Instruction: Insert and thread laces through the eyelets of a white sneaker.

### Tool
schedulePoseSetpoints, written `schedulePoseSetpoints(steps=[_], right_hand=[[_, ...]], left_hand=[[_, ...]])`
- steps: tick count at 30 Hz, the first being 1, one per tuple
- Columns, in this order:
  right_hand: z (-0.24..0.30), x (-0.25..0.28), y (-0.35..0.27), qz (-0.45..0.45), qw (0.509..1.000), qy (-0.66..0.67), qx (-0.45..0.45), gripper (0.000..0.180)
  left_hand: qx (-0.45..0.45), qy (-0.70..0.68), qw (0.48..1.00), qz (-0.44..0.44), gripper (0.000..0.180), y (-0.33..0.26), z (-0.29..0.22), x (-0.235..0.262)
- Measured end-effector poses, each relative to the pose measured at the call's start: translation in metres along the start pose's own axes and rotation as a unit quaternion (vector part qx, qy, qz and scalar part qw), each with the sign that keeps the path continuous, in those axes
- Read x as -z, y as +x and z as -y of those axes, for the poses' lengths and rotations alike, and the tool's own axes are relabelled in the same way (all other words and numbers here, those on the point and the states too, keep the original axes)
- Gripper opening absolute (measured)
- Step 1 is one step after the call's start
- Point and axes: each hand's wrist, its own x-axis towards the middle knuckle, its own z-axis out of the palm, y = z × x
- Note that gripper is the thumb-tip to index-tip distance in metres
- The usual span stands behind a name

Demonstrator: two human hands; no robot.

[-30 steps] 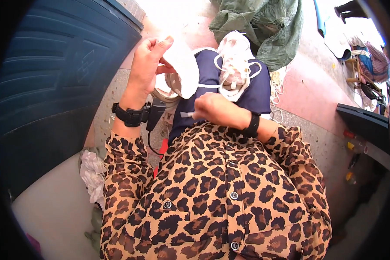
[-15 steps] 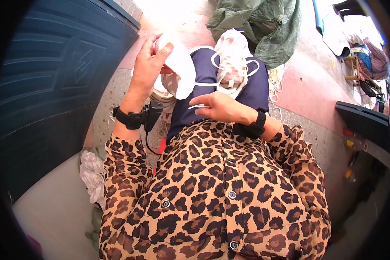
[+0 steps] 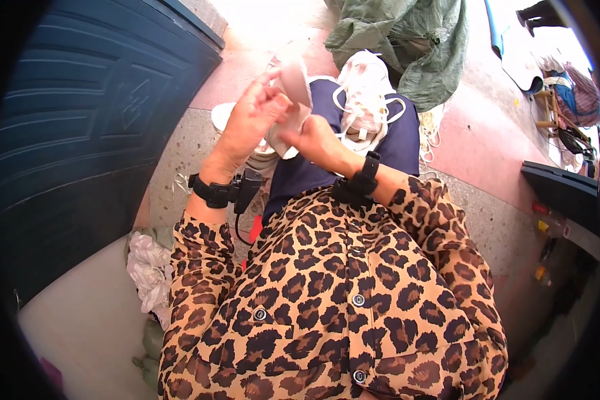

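A white shoe piece (image 3: 296, 87), curved and pale inside, stands upright above my left thigh. My left hand (image 3: 252, 121) is closed on its left side, the fingers slightly blurred. My right hand (image 3: 323, 143) has its fingers pressed together at the piece's lower right edge; whether a lace end is in them is hidden. A white lace-up shoe (image 3: 367, 100) rests on my lap, toe pointing away, its lace loops hanging loose at both sides.
More white shoe parts (image 3: 263, 160) lie on the floor left of my leg. A dark blue panelled door (image 3: 80, 127) fills the left side. Ahead is a crumpled green sack (image 3: 407, 47). Loose white cords (image 3: 431, 133) lie right of my knee. A white crumpled bag (image 3: 148, 267) sits at lower left.
My right hand has moved up and left to the white shoe piece. The piece has turned to show more of its edge, and my left hand has shifted slightly right and down.
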Motion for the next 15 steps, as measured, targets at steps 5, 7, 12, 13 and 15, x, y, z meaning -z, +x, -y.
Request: schedulePoseSetpoints(steps=[5,7,12,13,15], right_hand=[[-0.002,0.024,-0.004,-0.026,0.94,0.313,-0.134,0.019],[-0.003,0.035,-0.007,-0.037,0.932,0.324,-0.159,0.02],[-0.009,0.035,-0.009,-0.021,0.908,0.383,-0.169,0.018],[-0.017,0.04,-0.012,-0.033,0.907,0.384,-0.169,0.018],[-0.034,0.053,-0.019,-0.055,0.894,0.378,-0.234,0.018]], left_hand=[[0.043,-0.037,0.973,-0.222,0.037,-0.003,0.099,0.061],[0.105,0.026,0.974,-0.198,0.034,-0.015,0.156,0.055],[0.18,0.083,0.976,-0.093,0.031,-0.023,0.189,0.055],[0.174,0.184,0.96,-0.116,0.028,-0.017,0.166,0.059],[0.138,0.21,0.959,-0.13,0.023,-0.008,0.1,0.052]])
